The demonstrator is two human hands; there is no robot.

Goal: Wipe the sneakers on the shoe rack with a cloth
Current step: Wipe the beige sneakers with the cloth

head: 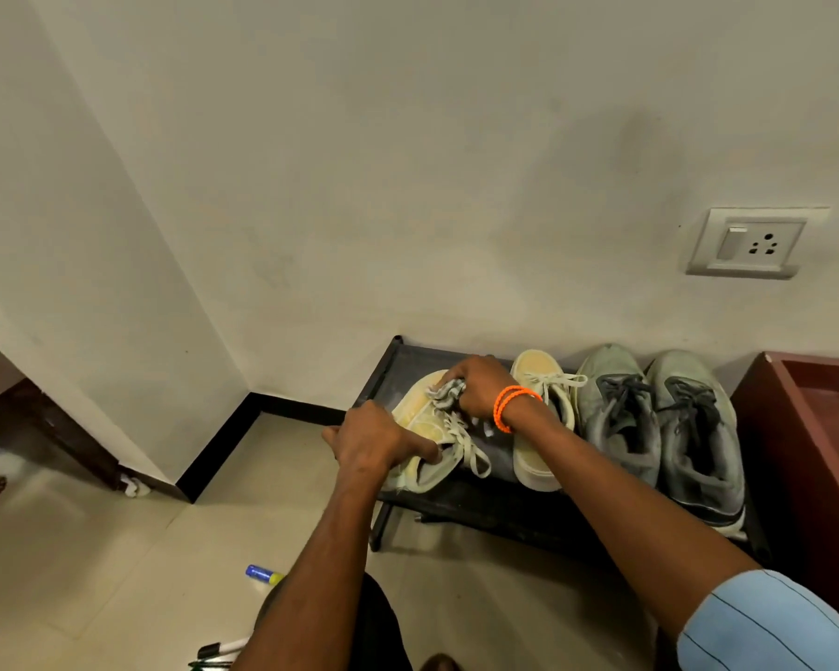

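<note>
Sneakers: four sit on the low black shoe rack (461,501) against the wall; the pale yellow canvas sneaker with cream laces (420,431) lies at the rack's left end, tilted toward you.
Its mate: the second pale yellow sneaker (538,418) stands just beside it, toe to the wall.
Grey pair: two grey-green sneakers with dark laces (659,418) fill the rack's right half, apparently untouched for now.
Cloth: the bunched grey-and-white cloth (445,393) is pressed onto the toe end of the left yellow sneaker.
Right hand: your right hand (480,386), orange bands at the wrist, has its fingers curled round the cloth and bears it down on the upper.
Left hand: your left hand (379,438) grips the same sneaker at its heel opening, thumb toward the collar, steadying it.
Step in hand: by my reading, you are wiping the first shoe, toe area, with three shoes left.
Next move: I judge you should carry the cloth along the side and toward the heel, turning the shoe with the holding hand to reach the sole edge, and mind the loose laces.
Floor: a small blue and yellow tube (264,574) lies on the tiles near your left forearm.
</note>
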